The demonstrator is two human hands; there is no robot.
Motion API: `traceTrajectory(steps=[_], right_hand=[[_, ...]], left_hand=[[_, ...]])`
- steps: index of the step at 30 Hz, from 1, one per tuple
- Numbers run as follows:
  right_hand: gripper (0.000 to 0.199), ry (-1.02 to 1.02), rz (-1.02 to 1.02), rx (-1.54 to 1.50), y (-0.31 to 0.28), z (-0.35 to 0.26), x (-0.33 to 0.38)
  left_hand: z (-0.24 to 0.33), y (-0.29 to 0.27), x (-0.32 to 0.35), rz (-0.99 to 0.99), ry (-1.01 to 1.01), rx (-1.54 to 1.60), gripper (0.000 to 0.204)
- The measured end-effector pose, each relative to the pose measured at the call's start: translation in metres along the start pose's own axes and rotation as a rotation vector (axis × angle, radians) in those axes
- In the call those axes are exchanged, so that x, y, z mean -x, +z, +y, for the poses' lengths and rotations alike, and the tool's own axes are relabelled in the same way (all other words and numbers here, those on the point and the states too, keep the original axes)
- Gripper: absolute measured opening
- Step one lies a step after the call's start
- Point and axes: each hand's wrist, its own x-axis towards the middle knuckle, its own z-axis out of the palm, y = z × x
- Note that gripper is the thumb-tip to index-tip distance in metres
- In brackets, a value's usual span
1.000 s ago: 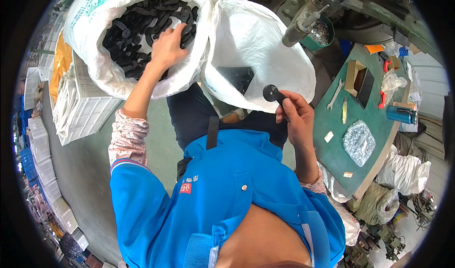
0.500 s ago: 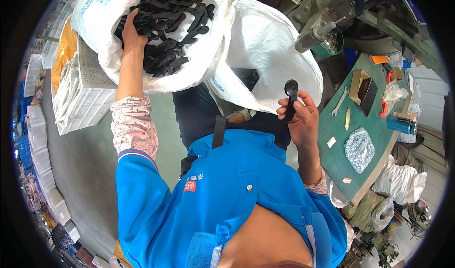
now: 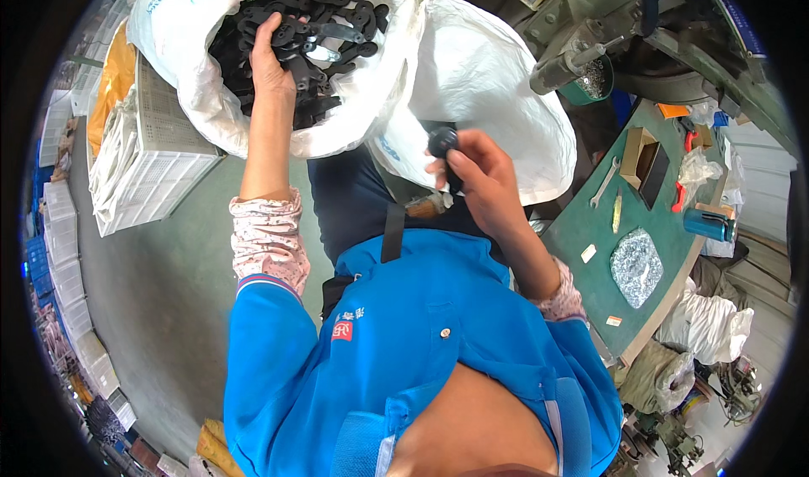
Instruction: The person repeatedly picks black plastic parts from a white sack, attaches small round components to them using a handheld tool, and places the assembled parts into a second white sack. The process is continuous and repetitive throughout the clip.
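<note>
My left hand point(image 3: 271, 68) reaches into a white woven sack point(image 3: 383, 123) filled with black plastic handle-like pieces point(image 3: 337, 34). Its fingers curl around some of the pieces, though the pile hides part of them. In front of my lap, my right hand point(image 3: 484, 174) pinches one black plastic handle point(image 3: 444, 142), round at its upper end. That handle is slightly blurred. Beside the full sack, a second white sack point(image 3: 514, 98) gapes wide, its inner wall showing behind my right hand.
A white plastic crate point(image 3: 160, 157) stands left of the full sack. The green bench point(image 3: 581, 283) at right carries a wrench point(image 3: 604, 182), an open cardboard box point(image 3: 640, 161) and a clear bag of small parts point(image 3: 636, 266). Machine parts and a green cup point(image 3: 590, 85) of small metal pieces are at upper right.
My right hand has carried the black handle leftward, from beside the second sack's rim toward the middle. My left hand has shifted right within the full sack, and pieces around it have moved.
</note>
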Motion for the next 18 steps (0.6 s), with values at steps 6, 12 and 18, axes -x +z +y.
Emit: traceTrajectory(steps=[6,12,18], right_hand=[[0.029,-0.064,0.074,-0.028,0.019,-0.011,-0.080],[0.051,-0.272,0.120,0.240,0.045,0.026,-0.129],[0.081,-0.444,0.223,0.595,0.075,0.049,-0.128]], left_hand=[[-0.007,0.014,0.031,-0.053,-0.007,0.038,0.026],[-0.025,0.013,0.043,-0.047,-0.042,0.144,0.026],[-0.034,0.012,0.046,0.077,0.022,0.216,0.028]])
